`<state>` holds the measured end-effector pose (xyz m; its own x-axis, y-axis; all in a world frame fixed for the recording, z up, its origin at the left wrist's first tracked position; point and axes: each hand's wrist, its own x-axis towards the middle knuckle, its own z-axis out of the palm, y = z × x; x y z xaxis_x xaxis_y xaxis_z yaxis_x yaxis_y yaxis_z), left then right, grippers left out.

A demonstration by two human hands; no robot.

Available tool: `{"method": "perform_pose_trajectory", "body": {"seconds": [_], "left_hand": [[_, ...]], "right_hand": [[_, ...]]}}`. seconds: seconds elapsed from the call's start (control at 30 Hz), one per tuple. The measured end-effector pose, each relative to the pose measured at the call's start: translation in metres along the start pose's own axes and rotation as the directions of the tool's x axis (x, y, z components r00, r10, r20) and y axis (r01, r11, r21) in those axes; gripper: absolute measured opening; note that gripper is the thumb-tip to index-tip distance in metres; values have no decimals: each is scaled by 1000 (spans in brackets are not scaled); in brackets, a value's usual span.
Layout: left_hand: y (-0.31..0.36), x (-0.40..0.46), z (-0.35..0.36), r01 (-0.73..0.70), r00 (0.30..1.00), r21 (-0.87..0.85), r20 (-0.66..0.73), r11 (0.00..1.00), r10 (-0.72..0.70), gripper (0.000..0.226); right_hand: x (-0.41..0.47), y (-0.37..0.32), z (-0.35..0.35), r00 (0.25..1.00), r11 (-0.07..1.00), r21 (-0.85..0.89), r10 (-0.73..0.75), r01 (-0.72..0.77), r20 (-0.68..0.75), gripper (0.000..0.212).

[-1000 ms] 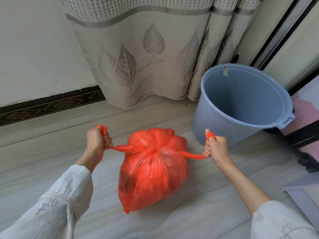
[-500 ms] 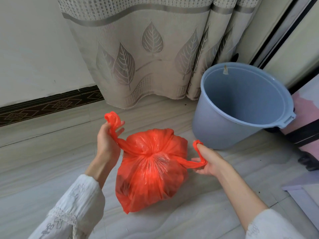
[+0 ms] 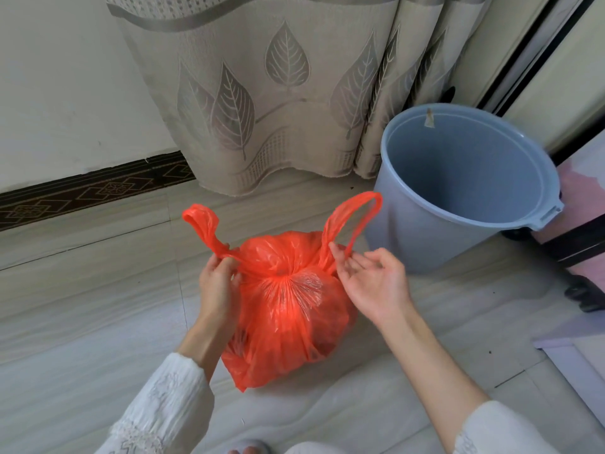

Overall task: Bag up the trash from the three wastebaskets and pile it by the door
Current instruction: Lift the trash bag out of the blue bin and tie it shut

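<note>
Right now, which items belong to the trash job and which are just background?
Job: red bag, knotted; blue wastebasket; left hand pinching one handle; right hand touching the other.
Background: curtain, floor, black-wheeled pink item.

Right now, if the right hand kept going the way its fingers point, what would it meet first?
The right hand points up-left at the bag's right handle loop, which its fingertips already seem to touch; depth is uncertain.

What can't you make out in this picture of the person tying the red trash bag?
- Contents of the red bag: head view, hidden by its knotted, crinkled plastic.
- Bottom of the blue wastebasket: hidden by its near wall.
- The door and the other wastebaskets: outside the frame.
- Dark wheeled object: cut off by the right edge.
- Left hand fingertips: curled behind the handle.
</note>
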<state>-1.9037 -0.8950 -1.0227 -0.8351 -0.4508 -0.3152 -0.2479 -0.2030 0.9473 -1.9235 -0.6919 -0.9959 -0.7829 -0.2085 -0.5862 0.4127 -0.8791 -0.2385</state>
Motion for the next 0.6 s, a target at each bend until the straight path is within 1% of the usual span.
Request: {"method": "perform_pose_trajectory", "body": {"seconds": [0.03,0.07,0.1,0.13,0.17,0.2,0.27,0.3,0.33,0.4,0.43,0.5,0.53,0.57,0.6], "left_hand": [[0,-2,1,11,1000,6,9,1000,-11,17],[-1,-2,1,41,999,-12,13,999,-41,14],[-1,-1,2,75,997,-40,9,996,-75,10],[-2,-1,3,87,996,-32,4,996,-87,10],[-2,-2,3,80,997,-13,6,997,-80,15],[-1,-3,3,57,998,-15,11,998,-57,20],[4,-9,6,-6,999,-71,40,997,9,29],[6,-11,8,-17,998,-124,65,992,26,31],[9,-12,10,-17,995,-186,91,982,35,33],[13,-13,15,14,990,-277,141,961,26,35],[15,-13,17,27,988,-297,155,955,20,36],[18,-11,19,41,988,-304,156,952,7,37],[19,-9,19,43,989,-288,146,957,0,37],[21,-7,19,45,991,-257,134,965,-11,37],[23,-4,19,45,992,-212,125,976,-18,38]], "right_hand": [[0,6,-1,993,976,-211,-75,55,-90,12],[1,12,-2,974,860,-502,-179,88,-136,5],[2,18,-5,954,665,-740,-276,100,-119,8],[3,23,-9,938,482,-870,-339,105,-74,13],[5,26,-15,928,360,-927,-371,103,-41,22],[6,28,-18,920,287,-951,-393,112,-10,27],[9,32,-20,895,176,-973,-443,149,57,27],[9,34,-16,884,168,-967,-457,192,96,27],[9,36,-12,878,207,-946,-460,248,130,31],[8,38,-3,878,380,-856,-452,350,158,39],[8,38,1,890,481,-796,-430,367,150,41],[7,34,8,916,658,-657,-378,368,134,44],[6,31,12,920,717,-591,-371,370,126,45],[6,27,14,921,752,-545,-373,370,111,47],[7,23,13,919,766,-524,-382,373,96,48]]}}
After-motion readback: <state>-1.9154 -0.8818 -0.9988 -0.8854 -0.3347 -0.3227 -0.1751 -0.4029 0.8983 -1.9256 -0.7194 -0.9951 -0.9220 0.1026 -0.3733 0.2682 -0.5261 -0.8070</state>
